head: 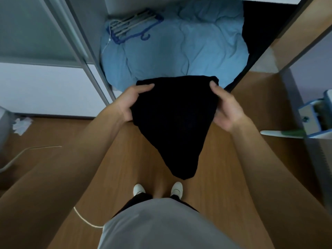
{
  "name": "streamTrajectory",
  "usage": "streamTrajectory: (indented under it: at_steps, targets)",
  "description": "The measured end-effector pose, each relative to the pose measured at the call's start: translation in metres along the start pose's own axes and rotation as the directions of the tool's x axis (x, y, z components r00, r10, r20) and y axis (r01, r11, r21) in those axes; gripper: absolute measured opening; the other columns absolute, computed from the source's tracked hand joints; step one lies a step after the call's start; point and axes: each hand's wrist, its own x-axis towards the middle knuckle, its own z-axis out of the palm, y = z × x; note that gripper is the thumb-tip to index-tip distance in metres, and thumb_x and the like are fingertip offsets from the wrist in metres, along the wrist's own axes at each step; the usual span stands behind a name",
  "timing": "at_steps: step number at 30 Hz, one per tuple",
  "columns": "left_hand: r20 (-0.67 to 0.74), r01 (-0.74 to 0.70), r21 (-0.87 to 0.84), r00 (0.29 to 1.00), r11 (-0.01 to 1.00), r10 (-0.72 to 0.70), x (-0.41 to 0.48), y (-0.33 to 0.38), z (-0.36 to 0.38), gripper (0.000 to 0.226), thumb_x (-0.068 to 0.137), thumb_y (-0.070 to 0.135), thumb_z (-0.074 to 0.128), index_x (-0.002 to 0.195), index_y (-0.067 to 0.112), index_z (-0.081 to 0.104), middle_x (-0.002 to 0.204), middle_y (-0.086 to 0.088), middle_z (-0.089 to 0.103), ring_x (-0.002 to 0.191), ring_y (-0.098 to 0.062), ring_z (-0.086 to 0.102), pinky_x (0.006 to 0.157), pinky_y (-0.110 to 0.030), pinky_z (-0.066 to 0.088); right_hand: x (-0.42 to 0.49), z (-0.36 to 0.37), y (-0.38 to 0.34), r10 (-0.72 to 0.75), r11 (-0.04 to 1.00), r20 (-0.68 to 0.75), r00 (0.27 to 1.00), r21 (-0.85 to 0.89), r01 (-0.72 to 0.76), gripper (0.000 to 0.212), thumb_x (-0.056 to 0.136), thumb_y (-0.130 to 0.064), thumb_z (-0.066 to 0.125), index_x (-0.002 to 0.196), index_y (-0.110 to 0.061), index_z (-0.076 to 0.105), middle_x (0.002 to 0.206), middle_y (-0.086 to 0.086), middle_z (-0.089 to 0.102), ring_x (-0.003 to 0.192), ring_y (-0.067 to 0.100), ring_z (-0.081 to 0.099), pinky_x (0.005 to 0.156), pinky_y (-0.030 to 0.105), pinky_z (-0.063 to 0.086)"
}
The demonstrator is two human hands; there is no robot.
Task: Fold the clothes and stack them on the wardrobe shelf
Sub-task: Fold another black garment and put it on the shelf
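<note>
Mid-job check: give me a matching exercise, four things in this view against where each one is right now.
Things:
1 black garment
2 hangers
3 blue duvet
4 crumpled paper

Places:
A on the floor, far left
B lying on the blue duvet
C inside the wardrobe
D in the grip of the left hand and the right hand

Pairs: 1-D, 2-B, 3-C, 4-A

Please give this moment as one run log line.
step: folding | left hand: grips black garment, upper left corner | right hand: grips upper right corner | garment: hangs free, in front of blue bedding | stacked: not yet
</note>
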Motion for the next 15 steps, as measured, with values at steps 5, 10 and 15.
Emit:
streamTrajectory:
  at_steps: [5,10,15]
  targets:
    - [-0.056,0.067,0.003,0.996,0.998,-0.067,0.005,-0.002,0.014,0.027,0.097,0.032,0.061,0.087,0.011,0.075,0.075,-0.004,0.074,0.064,-0.018,0.071,0.059,-0.026,0.058,-0.004,0.007,0.038,-0.075,0.993,-0.082,0.994,-0.102,0.066,0.014,0.093,-0.02,0.07,0.105,-0.016,0.077,0.113,0.01,0.075,0.101,0.024,0.073,0.08,0.032,0.06]
    - [0.107,0.054,-0.209,0.994,0.976,-0.032,0.0,-0.018,-0.03,0.07,0.09,0.071,0.048,0.126,0.015,0.07,0.132,-0.008,0.066,0.123,-0.026,0.063,0.095,-0.039,0.054,-0.003,0.003,0.038,-0.058,0.998,-0.103,0.993,0.028,0.061,0.018,0.094,-0.024,0.068,0.103,-0.014,0.08,0.114,0.01,0.075,0.102,0.025,0.073,0.082,0.035,0.059]
    - [0.119,0.11,0.138,0.985,0.984,-0.127,0.002,-0.04,-0.028,0.043,0.091,0.048,0.066,0.123,0.02,0.071,0.132,-0.008,0.066,0.12,-0.025,0.065,0.098,-0.038,0.053,0.003,0.005,0.035,0.073,0.994,-0.109,0.991,0.084,-0.064,0.034,0.097,-0.029,0.063,0.122,-0.007,0.07,0.121,0.011,0.072,0.106,0.026,0.071,0.085,0.034,0.059]
